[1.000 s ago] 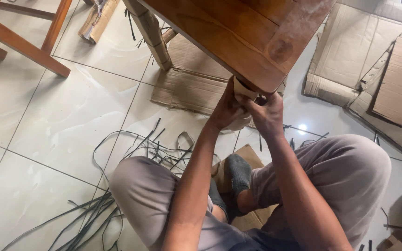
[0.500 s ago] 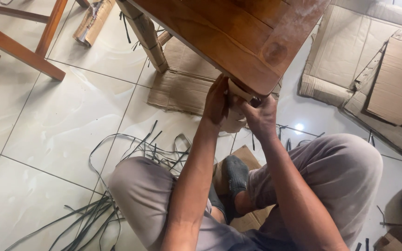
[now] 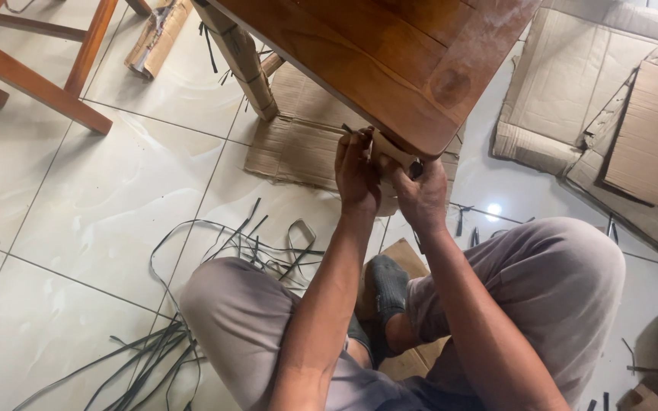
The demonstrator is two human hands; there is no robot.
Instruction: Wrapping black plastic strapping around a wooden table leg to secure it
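A brown wooden tabletop (image 3: 390,61) fills the top middle of the head view. Its near leg is wrapped in tan cardboard (image 3: 391,149) just under the corner. My left hand (image 3: 356,173) grips that cardboard-wrapped leg from the left, and a thin dark strap end sticks out above its fingers. My right hand (image 3: 420,194) clasps the same leg from the right, touching the left hand. Most of the leg below my hands is hidden. I sit cross-legged on the tiled floor.
Black plastic straps (image 3: 215,259) lie tangled on the white tiles at left. Flat cardboard sheets (image 3: 306,144) lie under the table and more cardboard (image 3: 611,99) lies at right. Another wrapped table leg (image 3: 241,53) and a wooden chair frame (image 3: 39,72) stand at the upper left.
My left hand has turned upright against the wrapped leg and shifted slightly right. The right hand has dropped a little. The view has moved slightly.
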